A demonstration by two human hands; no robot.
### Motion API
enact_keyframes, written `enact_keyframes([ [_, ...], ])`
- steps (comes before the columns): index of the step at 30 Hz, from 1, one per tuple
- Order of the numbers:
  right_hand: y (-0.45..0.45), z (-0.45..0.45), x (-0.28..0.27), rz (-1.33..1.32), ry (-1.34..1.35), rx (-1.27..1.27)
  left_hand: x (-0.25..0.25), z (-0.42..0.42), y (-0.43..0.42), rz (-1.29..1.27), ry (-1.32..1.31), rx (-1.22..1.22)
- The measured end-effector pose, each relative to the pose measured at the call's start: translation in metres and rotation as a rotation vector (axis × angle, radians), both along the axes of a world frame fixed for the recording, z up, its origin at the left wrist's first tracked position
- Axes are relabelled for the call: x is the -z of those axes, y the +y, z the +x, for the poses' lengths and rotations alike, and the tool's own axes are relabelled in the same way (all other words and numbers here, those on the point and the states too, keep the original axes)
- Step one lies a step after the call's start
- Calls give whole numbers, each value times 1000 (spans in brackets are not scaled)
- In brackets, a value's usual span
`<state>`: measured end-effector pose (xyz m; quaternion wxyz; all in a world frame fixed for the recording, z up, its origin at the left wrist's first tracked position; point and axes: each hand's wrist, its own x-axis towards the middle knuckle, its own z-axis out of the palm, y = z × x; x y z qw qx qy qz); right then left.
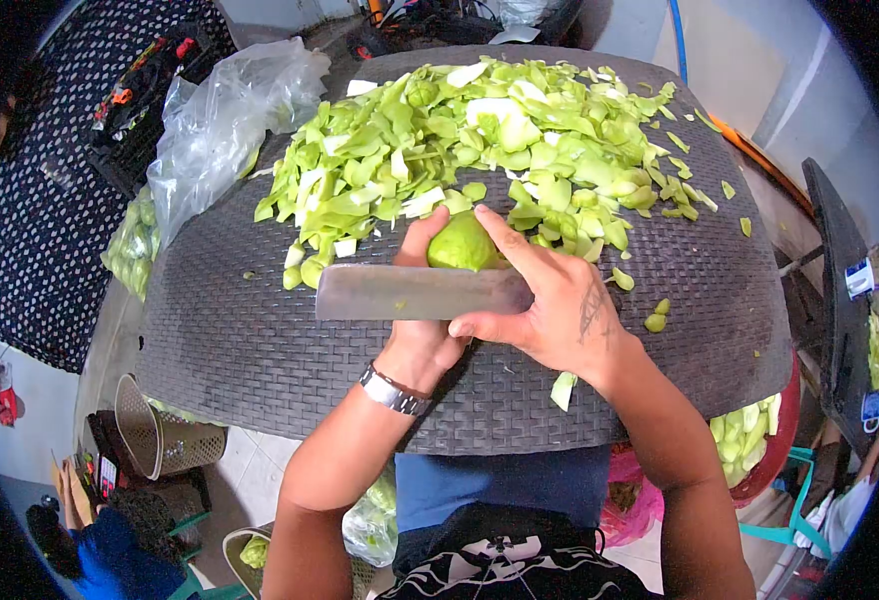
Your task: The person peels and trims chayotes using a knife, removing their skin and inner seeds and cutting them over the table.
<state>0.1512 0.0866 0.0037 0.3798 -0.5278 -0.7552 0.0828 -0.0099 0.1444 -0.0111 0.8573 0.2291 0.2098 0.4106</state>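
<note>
A round green fruit or vegetable (pixel 462 243) is held above the dark woven-pattern table (pixel 260 350). My left hand (pixel 425 335), with a metal watch on its wrist, is wrapped round it from below, partly hidden behind the blade. In my right hand (pixel 550 300) is a wide rectangular knife (pixel 410 293), its blade pointing left across the front of the green piece. My right index finger reaches onto the top of the green piece. Just beyond both hands lies a large heap of pale green peelings (pixel 440 140).
A clear plastic bag (pixel 230 120) lies at the table's back left. Below left stands a beige basket (pixel 150 430). A red tub (pixel 788 425) with pale green pieces is at lower right. One person (pixel 125 545) sits at lower left; another person's arm shows at far right.
</note>
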Motion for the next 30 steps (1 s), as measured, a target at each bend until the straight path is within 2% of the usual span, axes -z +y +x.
enact_keyframes([
  [6,3,9,-6,-4,-33,42,-3,3,1,35,59,-36],
  [9,3,15,-12,-69,13,20,-6,3,-1,6,136,-162],
  [12,2,16,-10,-59,52,-14,-4,-1,2,43,11,-43],
  [18,-1,11,-11,-12,55,-43,-12,2,-4,80,30,-89],
  [21,-1,11,-9,12,54,-46,-3,-1,1,105,-14,-32],
  [26,1,14,-9,15,68,-58,-8,4,-6,72,108,-138],
  [28,6,22,-7,16,68,-63,-6,2,-8,109,77,-131],
  [30,6,22,-7,21,94,-68,0,-6,-8,186,-86,-30],
])
